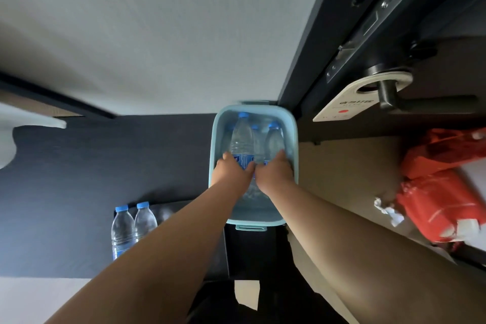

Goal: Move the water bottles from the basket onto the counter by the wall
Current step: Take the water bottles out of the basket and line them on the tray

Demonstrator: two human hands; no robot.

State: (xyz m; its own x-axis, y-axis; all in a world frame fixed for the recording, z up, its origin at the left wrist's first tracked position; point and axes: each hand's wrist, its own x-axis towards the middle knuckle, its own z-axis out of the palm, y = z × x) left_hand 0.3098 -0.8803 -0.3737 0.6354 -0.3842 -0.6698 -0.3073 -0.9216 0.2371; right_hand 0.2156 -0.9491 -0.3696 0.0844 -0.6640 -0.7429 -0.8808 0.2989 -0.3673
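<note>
1. Now, both hands are down in the basket [213,144], centre of frame, which holds at least three capped bottles.
2. Left hand [233,171] wraps round the tall bottle [242,139] at its blue label, fingers curled round the body, cap pointing to the top of the frame.
3. Right hand [274,173] looks closed round the lower body of the right bottle [274,141]; its fingertips are partly hidden.
4. A middle bottle [255,139] sits between them, untouched.
5. Handling, as I judge it: full, so some weight in each; thin clear plastic that gives under a squeeze and may be slick. Mid-body at the label is the sound place to hold, firm but not crushing.
6. Lower left, a placed pair [144,221] stands upright, side by side, on the dark worktop [79,166], so roughly halfway by my reckoning.
</note>
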